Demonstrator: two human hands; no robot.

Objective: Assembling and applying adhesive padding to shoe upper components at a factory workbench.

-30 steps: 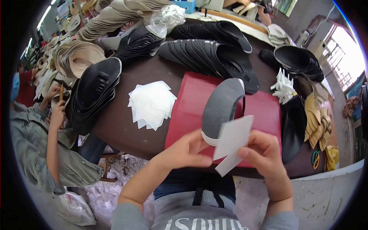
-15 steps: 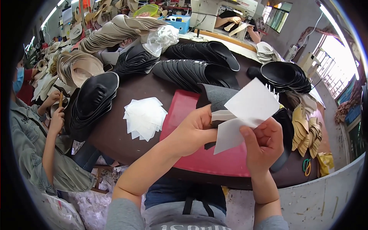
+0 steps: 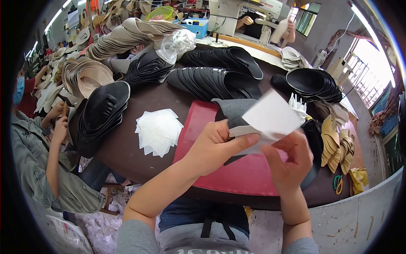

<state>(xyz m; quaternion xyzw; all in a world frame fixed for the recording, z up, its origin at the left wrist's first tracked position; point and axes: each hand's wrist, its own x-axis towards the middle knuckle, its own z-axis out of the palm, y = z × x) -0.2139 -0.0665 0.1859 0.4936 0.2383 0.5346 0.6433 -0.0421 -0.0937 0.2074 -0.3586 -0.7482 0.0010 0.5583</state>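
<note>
My left hand [image 3: 220,144] is closed on a dark grey curved fabric piece [image 3: 237,110] that looks like a boot part with a pale edge. Its thumb presses on a folded white sheet [image 3: 271,115], whose larger half stands up above the fingers. At the sheet's lower right edge is my right hand [image 3: 292,156], its fingers bent and closed on the sheet, thumb and fingertips somewhat blurred. Beneath both hands lies a red mat [image 3: 237,178]. Left of the mat, a fanned pile of white sheets [image 3: 159,131] rests on the dark brown table [image 3: 127,158].
Stacked black boot parts [image 3: 211,80] line the table's far side, with another black stack [image 3: 103,112] at left. Yellow-tan pieces [image 3: 334,146] and scissors [image 3: 337,184] lie at right. A co-worker [image 3: 40,156] sits at left; another's hands work by a sewing machine [image 3: 253,21].
The upright half of the white sheet has shifted slightly left and down. My left thumb has come over the sheet's fold. The thumb and fingers of my right hand have moved slightly.
</note>
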